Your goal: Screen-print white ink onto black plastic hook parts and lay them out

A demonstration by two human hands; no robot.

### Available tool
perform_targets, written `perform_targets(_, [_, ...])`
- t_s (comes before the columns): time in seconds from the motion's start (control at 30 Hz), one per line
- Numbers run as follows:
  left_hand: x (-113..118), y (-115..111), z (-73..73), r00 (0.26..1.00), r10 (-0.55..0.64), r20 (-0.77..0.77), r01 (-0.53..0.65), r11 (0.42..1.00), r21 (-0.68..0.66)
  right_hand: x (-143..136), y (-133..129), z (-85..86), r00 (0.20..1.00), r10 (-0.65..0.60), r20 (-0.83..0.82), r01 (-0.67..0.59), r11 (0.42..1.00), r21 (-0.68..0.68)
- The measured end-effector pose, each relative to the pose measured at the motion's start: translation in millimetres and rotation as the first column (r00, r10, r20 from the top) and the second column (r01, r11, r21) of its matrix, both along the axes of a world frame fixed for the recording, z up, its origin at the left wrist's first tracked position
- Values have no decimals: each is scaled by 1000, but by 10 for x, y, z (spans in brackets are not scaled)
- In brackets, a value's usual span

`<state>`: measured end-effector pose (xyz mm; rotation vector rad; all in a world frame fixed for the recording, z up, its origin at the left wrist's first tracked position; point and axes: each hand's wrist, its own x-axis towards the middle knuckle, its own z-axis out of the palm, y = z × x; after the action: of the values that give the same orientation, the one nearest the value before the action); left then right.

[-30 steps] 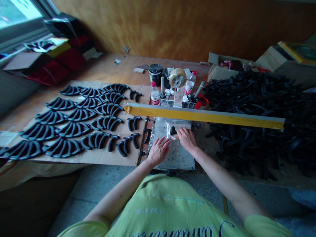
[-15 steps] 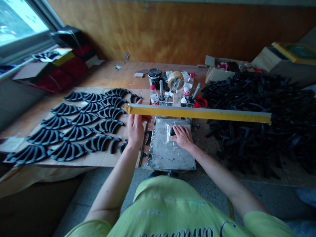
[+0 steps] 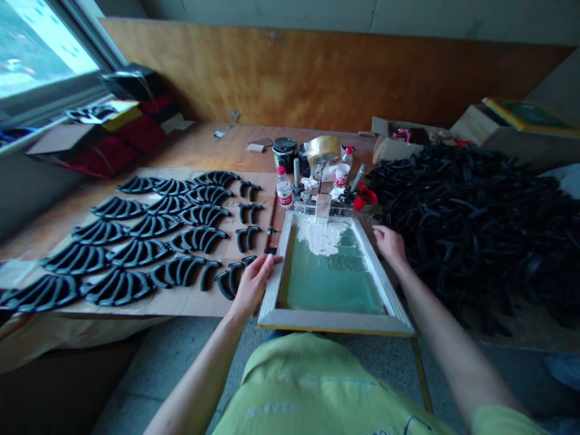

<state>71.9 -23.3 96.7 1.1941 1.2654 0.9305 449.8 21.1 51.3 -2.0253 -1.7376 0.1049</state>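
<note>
A screen printing frame [image 3: 338,321] with green mesh lies low over the work surface in front of me, covering the metal plate. White paste [image 3: 319,237] sits on the far part of its mesh. My left hand [image 3: 254,283] is closed at the frame's left side, thumb and fingertips against the edge. Just right of the frame, apart from it, my right hand [image 3: 391,246] hovers with loosely bent fingers and nothing visible in it. Curved black pieces [image 3: 247,238] that look like handles lie left of my left hand, one short row after another.
More black pieces stand in fanned rows [image 3: 120,281] on cardboard [image 3: 181,299]. A big heap of them [image 3: 475,229] fills the right side. Beyond the frame are bottles [image 3: 283,187], a dark tub [image 3: 284,154], a tape roll [image 3: 323,150] and clamp posts [image 3: 296,171].
The frame has swung down from edge-on to lying over the plate. My left hand has come nearer with it. My right hand has left the black piece on the plate and moved right.
</note>
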Motion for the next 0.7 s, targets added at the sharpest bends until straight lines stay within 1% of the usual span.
perform_targets(0.03, [-14, -53, -120, 1000, -24, 16, 25, 998, -55, 17, 73, 87, 1000, -19, -15, 20, 999, 34])
perform_targets(0.07, [-19, -95, -233, 999, -39, 31, 41, 995, -89, -25, 158, 174, 1000, 0, -14, 1, 997, 79])
perform_targets(0.1, [-16, -126, -336, 998, -43, 37, 46, 993, -105, -118, 251, 256, 999, 52, 11, -52, 991, 127])
perform_targets(0.13, [-9, -149, -427, 999, -38, 30, 41, 994, -106, -253, 345, 330, 990, 130, 61, -139, 976, 167])
perform_targets(0.17, [1, -163, -505, 1000, -27, 15, 29, 995, -99, -414, 436, 391, 969, 206, 134, -228, 958, 176])
perform_targets(0.23, [18, -176, -625, 1000, -7, -23, 5, 996, -89, -748, 585, 466, 912, 317, 261, -355, 927, 116])
perform_targets(0.27, [23, -177, -670, 999, -4, -34, 1, 996, -87, -894, 638, 478, 885, 353, 305, -391, 917, 73])
perform_targets(0.3, [26, -175, -706, 999, -3, -37, 0, 996, -85, -1014, 674, 475, 866, 373, 334, -407, 913, 34])
perform_targets(0.37, [27, -170, -759, 999, 5, -42, -8, 997, -77, -1166, 706, 439, 853, 382, 357, -396, 917, -34])
perform_targets(0.43, [27, -163, -790, 998, 25, -57, -29, 998, -62, -1211, 698, 390, 856, 380, 350, -359, 925, -125])
perform_targets(0.5, [27, -159, -805, 997, 45, -67, -49, 997, -55, -1177, 664, 349, 852, 407, 330, -353, 911, -213])
perform_targets(0.53, [27, -158, -808, 996, 51, -68, -55, 997, -57, -1140, 639, 335, 848, 422, 322, -361, 903, -231])
perform_targets(0.6, [25, -158, -809, 997, 53, -61, -56, 996, -63, -1041, 579, 316, 847, 420, 327, -368, 906, -210])
perform_targets(0.7, [19, -161, -812, 998, 41, -50, -44, 997, -62, -901, 498, 285, 859, 342, 381, -294, 939, -179])
